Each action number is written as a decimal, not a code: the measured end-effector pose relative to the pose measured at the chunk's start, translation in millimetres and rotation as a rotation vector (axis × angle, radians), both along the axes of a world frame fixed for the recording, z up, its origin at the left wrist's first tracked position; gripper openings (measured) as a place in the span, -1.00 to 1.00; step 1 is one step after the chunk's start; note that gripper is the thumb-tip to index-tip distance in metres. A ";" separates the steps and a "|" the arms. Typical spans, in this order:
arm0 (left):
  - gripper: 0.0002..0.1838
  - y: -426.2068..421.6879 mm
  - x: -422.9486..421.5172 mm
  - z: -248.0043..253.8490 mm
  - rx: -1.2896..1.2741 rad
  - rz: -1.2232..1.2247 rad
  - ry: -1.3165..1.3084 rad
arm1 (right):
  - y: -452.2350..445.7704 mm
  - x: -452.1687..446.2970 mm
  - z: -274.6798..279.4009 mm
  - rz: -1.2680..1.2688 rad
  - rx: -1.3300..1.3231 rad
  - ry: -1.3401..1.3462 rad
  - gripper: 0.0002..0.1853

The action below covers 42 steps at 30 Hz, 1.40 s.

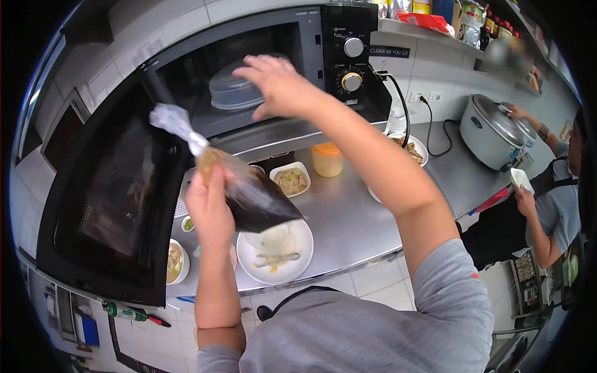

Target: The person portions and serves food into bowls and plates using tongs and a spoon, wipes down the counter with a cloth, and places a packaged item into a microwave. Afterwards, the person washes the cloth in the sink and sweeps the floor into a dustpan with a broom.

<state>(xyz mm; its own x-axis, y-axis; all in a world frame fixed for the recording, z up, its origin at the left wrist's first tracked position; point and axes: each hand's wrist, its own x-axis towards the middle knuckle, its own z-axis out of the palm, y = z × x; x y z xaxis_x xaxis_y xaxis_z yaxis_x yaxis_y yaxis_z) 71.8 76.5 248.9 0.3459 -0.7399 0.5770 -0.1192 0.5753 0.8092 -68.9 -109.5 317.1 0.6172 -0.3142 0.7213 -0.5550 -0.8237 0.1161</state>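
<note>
The left hand [208,202] is closed around a clear bag of dark liquid [258,199], fingers and thumb wrapped below its twisted neck. The bag hangs tilted above the bench [354,230], its neck toward the open microwave door [102,193] and its full end toward the bench's front edge. The right hand [273,87] is open and empty, fingers spread, at the mouth of the microwave [351,46]. Behind it, inside, sits a clear domed cover [233,93]; whether fingers touch it cannot be told.

Beneath the bag, close to the front edge of the bench, a white plate [303,264] carries a spoon [280,257] and yellowish scraps. Near the left end of that edge stands a white bowl of food [176,261], with a small cup of green bits [188,224] just behind it. Toward the back edge are a squarish bowl [291,179] and, beside it, an orange-lidded tub [326,160].

Farther along to the right, a large cooker [491,133] stands on the counter. A co-worker has one hand [517,112] at its lid and a white container [521,180] in the other.
</note>
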 end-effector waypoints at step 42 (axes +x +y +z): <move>-0.62 190.8 85.4 63.1 -0.759 1.181 -0.498 | 19.9 19.8 -29.2 0.618 1.386 -1.672 -0.62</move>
<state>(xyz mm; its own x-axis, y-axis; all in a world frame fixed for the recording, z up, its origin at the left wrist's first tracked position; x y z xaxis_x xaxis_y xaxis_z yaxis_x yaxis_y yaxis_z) 157.2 267.3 311.9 0.1727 0.3436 0.9231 -0.9727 0.2069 0.1050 -49.0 -89.6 287.9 0.0735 -0.9914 0.1085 0.7617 -0.0145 -0.6478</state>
